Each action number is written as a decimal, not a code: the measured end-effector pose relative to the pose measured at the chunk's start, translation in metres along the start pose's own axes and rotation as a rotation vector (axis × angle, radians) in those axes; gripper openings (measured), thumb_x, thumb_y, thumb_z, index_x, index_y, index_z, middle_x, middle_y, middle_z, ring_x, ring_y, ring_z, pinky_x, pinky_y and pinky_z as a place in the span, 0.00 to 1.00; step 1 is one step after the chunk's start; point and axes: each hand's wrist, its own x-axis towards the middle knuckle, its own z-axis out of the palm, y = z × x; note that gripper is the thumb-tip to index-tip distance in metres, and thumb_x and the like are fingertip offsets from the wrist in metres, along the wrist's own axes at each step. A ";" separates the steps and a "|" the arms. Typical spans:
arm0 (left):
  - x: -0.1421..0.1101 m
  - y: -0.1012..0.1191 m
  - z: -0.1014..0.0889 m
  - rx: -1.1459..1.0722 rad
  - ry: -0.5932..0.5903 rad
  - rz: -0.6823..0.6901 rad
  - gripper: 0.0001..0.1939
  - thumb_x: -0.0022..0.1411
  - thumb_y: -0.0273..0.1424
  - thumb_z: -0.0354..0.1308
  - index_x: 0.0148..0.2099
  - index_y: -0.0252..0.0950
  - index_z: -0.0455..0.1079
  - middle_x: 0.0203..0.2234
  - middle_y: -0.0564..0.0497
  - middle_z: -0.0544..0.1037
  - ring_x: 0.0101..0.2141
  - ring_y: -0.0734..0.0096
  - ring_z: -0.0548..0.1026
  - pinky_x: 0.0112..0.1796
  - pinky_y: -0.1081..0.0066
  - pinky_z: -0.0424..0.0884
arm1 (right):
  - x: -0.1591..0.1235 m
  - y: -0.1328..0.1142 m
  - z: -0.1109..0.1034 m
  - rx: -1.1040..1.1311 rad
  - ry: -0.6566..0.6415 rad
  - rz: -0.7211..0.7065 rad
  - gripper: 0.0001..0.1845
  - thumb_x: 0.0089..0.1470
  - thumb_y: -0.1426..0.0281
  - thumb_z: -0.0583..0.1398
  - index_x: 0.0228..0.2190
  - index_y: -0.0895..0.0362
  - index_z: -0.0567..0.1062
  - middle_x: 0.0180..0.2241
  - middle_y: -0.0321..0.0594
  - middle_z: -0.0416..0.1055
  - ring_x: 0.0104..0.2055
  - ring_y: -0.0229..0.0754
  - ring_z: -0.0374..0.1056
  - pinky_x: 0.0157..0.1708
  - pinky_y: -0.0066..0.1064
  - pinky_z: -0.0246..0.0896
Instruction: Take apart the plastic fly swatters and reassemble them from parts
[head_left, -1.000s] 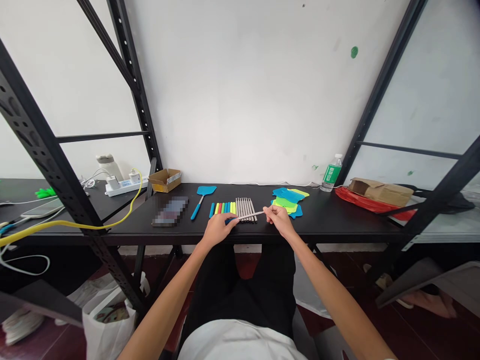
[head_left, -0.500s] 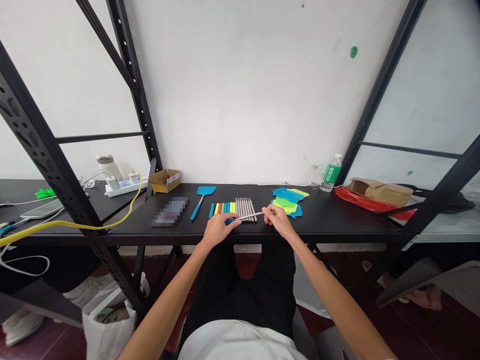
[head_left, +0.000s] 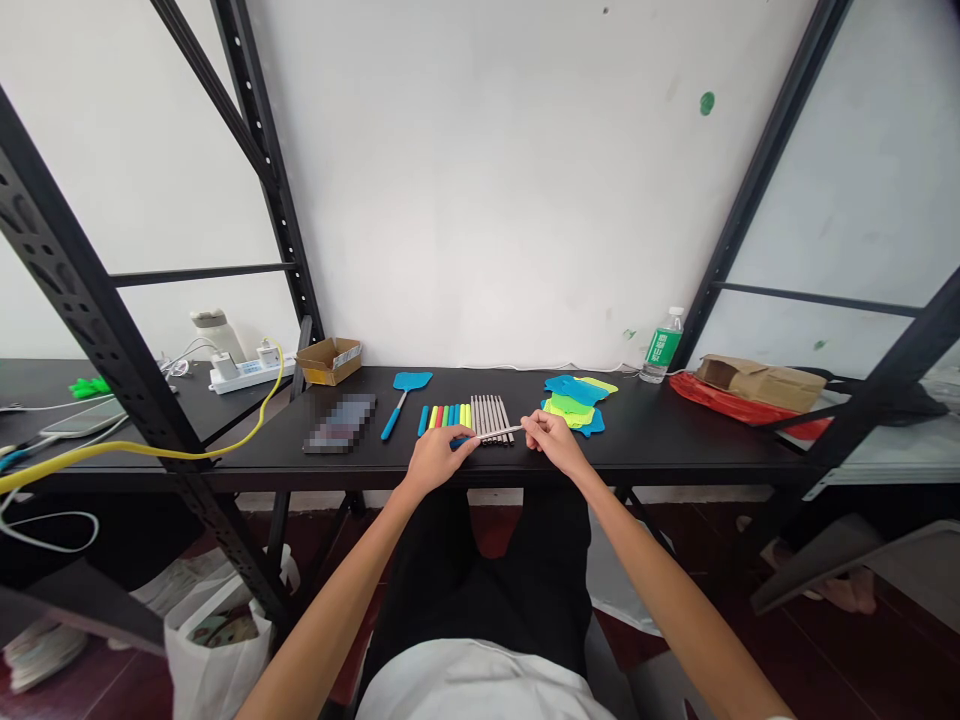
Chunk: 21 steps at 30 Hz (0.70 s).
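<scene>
My left hand (head_left: 433,457) and my right hand (head_left: 550,440) hold the two ends of a thin silver rod (head_left: 501,432) just above the black table (head_left: 660,440). The left fingers pinch a blue handle piece (head_left: 459,441) at the rod's left end. The right fingers pinch the rod's right tip. Behind the rod lie a row of coloured handles (head_left: 448,415) and a row of grey metal rods (head_left: 491,417). A stack of blue and green swatter heads (head_left: 577,403) lies just beyond my right hand.
A finished blue fly swatter (head_left: 405,395) lies left of the handles, next to a blurred dark phone (head_left: 341,422). A small cardboard box (head_left: 328,359), a power strip (head_left: 247,372), a water bottle (head_left: 663,346) and a brown box on red plastic (head_left: 757,385) sit further out. Black shelf posts flank the table.
My right hand has slid slightly left along the rod toward my left hand. Everything else stays put.
</scene>
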 end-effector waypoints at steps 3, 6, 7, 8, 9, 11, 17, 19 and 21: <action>0.000 0.001 0.000 -0.002 -0.006 -0.007 0.19 0.67 0.47 0.51 0.42 0.42 0.79 0.38 0.51 0.83 0.36 0.63 0.78 0.34 0.71 0.67 | 0.000 0.000 0.001 0.000 0.002 -0.001 0.24 0.55 0.47 0.60 0.23 0.53 0.67 0.19 0.34 0.69 0.22 0.38 0.63 0.24 0.31 0.58; 0.000 0.000 -0.001 0.004 -0.007 -0.014 0.19 0.67 0.47 0.51 0.42 0.42 0.79 0.37 0.50 0.83 0.36 0.62 0.78 0.33 0.71 0.67 | 0.000 0.000 0.001 0.000 0.000 0.003 0.24 0.55 0.47 0.60 0.23 0.53 0.67 0.19 0.34 0.69 0.22 0.38 0.63 0.24 0.31 0.58; 0.000 0.000 -0.001 0.005 -0.008 -0.015 0.19 0.67 0.47 0.51 0.42 0.42 0.79 0.37 0.50 0.83 0.36 0.62 0.78 0.33 0.71 0.67 | 0.000 0.000 0.001 0.001 0.001 0.004 0.24 0.55 0.47 0.60 0.23 0.53 0.67 0.19 0.34 0.69 0.22 0.38 0.63 0.24 0.31 0.58; 0.000 0.000 0.000 0.006 -0.009 -0.015 0.19 0.67 0.47 0.51 0.42 0.42 0.79 0.37 0.50 0.83 0.36 0.62 0.78 0.32 0.71 0.67 | 0.000 0.000 0.001 0.002 0.002 0.005 0.24 0.55 0.47 0.60 0.23 0.53 0.67 0.19 0.34 0.68 0.22 0.38 0.63 0.24 0.31 0.57; 0.000 0.000 0.000 0.006 -0.011 -0.015 0.19 0.67 0.47 0.51 0.42 0.42 0.79 0.37 0.51 0.83 0.35 0.63 0.78 0.32 0.71 0.67 | 0.000 -0.001 0.001 0.003 0.001 0.006 0.23 0.56 0.47 0.60 0.23 0.53 0.67 0.19 0.35 0.68 0.22 0.38 0.63 0.24 0.31 0.57; 0.000 -0.001 0.000 0.004 -0.012 -0.015 0.19 0.67 0.46 0.51 0.42 0.42 0.79 0.36 0.51 0.83 0.34 0.63 0.78 0.32 0.71 0.66 | -0.001 -0.001 0.001 0.003 -0.001 0.004 0.23 0.56 0.48 0.60 0.23 0.53 0.67 0.19 0.34 0.68 0.22 0.38 0.63 0.24 0.31 0.57; 0.000 0.000 -0.001 -0.012 -0.015 -0.005 0.19 0.67 0.47 0.51 0.42 0.42 0.78 0.37 0.50 0.83 0.35 0.63 0.78 0.32 0.71 0.66 | 0.000 -0.002 0.001 -0.002 -0.003 0.005 0.23 0.56 0.47 0.59 0.24 0.53 0.68 0.19 0.34 0.68 0.22 0.38 0.63 0.24 0.31 0.57; 0.001 0.000 -0.001 -0.020 -0.018 -0.002 0.19 0.67 0.46 0.51 0.42 0.42 0.78 0.37 0.50 0.83 0.35 0.63 0.78 0.33 0.71 0.67 | 0.000 -0.002 0.001 0.000 -0.005 0.001 0.24 0.57 0.47 0.59 0.24 0.53 0.69 0.19 0.34 0.68 0.22 0.38 0.63 0.24 0.31 0.57; 0.001 0.000 -0.001 -0.024 -0.017 -0.003 0.19 0.67 0.46 0.51 0.42 0.41 0.78 0.36 0.50 0.83 0.35 0.63 0.78 0.33 0.71 0.67 | 0.000 -0.001 0.001 0.006 -0.014 -0.001 0.23 0.57 0.47 0.58 0.24 0.53 0.70 0.19 0.35 0.69 0.22 0.38 0.63 0.24 0.31 0.57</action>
